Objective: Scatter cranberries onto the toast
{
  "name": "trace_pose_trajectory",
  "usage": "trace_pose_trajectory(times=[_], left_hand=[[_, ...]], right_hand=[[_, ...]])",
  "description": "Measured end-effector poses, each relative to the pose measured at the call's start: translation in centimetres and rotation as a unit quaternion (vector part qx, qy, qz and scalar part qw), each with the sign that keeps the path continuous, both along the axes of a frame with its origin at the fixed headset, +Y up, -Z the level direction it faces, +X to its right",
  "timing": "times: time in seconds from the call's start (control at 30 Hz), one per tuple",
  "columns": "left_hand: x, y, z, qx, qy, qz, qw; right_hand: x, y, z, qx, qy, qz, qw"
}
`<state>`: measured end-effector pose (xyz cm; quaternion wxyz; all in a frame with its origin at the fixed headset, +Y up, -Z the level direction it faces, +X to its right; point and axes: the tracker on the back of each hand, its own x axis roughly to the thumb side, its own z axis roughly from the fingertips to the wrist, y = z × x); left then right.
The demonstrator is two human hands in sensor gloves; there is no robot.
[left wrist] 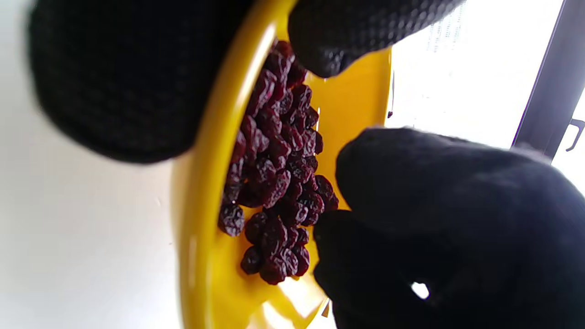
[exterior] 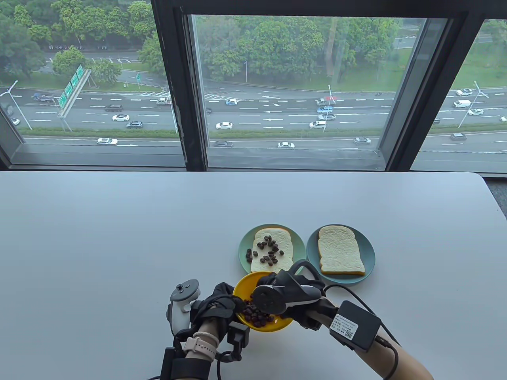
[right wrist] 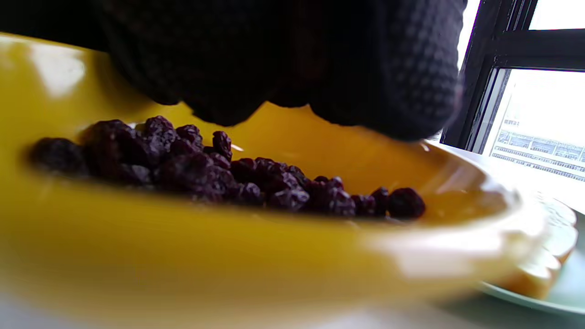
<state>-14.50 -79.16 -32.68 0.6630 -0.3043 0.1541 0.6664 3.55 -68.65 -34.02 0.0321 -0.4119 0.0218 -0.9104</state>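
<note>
**Both hands at the yellow bowl of cranberries, beside the plated toast**

Table view: a yellow bowl (exterior: pixel 243 288) sits near the front edge of the white table (exterior: pixel 119 237), tilted a little, with dark cranberries (exterior: pixel 256 316) heaped in its near side. The left hand (exterior: pixel 220 303) grips the bowl's left rim, fingers curled over the edge. The right hand (exterior: pixel 291 295) hangs over the bowl from the right, its tracker covering most of the fingers. Just beyond the bowl stands a pale green plate (exterior: pixel 244 243) carrying a slice of toast (exterior: pixel 283 239) with cranberries scattered over it; the bowl's far rim overlaps that plate's near edge. Just beside it to the right, a second green plate (exterior: pixel 366 253) holds a plain slice of toast (exterior: pixel 340 249).

Left wrist view: the bowl (left wrist: pixel 201 205) appears turned on its side. Gloved fingers (left wrist: pixel 123 77) of the left hand clamp its rim, with a fingertip on the inner side above the cranberries (left wrist: pixel 279 183). The right hand (left wrist: pixel 448 219) reaches in from the right, its fingers bunched together right at the edge of the heap; whether any berries are pinched between them cannot be told.

Right wrist view: the right hand's fingertips (right wrist: pixel 411 82) hang close over the cranberries (right wrist: pixel 228 178) in the bowl (right wrist: pixel 228 265), drawn near one another. A green plate's rim (right wrist: pixel 548 301) shows at the lower right.
</note>
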Motion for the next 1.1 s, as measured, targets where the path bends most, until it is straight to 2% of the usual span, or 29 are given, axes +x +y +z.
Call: trace_pose_trajectory(times=[0.17, 0.23, 0.37, 0.57, 0.7, 0.8, 0.97, 1.1], left_hand=[[0.2, 0.0, -0.1, 0.001, -0.004, 0.012, 1.000], [0.2, 0.0, -0.1, 0.001, -0.006, 0.018, 1.000], [0.2, 0.0, 0.0, -0.003, -0.012, 0.019, 1.000], [0.1, 0.1, 0.0, -0.007, -0.014, 0.022, 1.000], [0.0, 0.1, 0.0, -0.008, -0.017, 0.029, 0.999], [0.1, -0.2, -0.1, -0.015, -0.019, 0.032, 0.999], [0.2, -0.5, -0.2, -0.023, -0.026, 0.033, 0.999], [0.2, -0.5, -0.2, -0.027, -0.029, 0.032, 0.999]], right_hand=[[0.9, 1.9, -1.1, -0.017, -0.030, -0.031, 0.999], [1.1, 2.4, -2.2, -0.020, -0.057, -0.043, 0.997], [1.4, 2.7, -6.0, -0.021, -0.126, -0.059, 0.990], [2.3, -0.1, -13.4, -0.027, -0.239, -0.055, 0.969], [2.2, -2.4, -16.7, -0.040, -0.283, -0.072, 0.955], [1.7, -3.9, -18.1, -0.033, -0.300, -0.062, 0.951], [1.6, -5.2, -19.0, -0.004, -0.319, -0.019, 0.947], [2.0, -5.4, -19.2, -0.019, -0.331, -0.033, 0.943]])
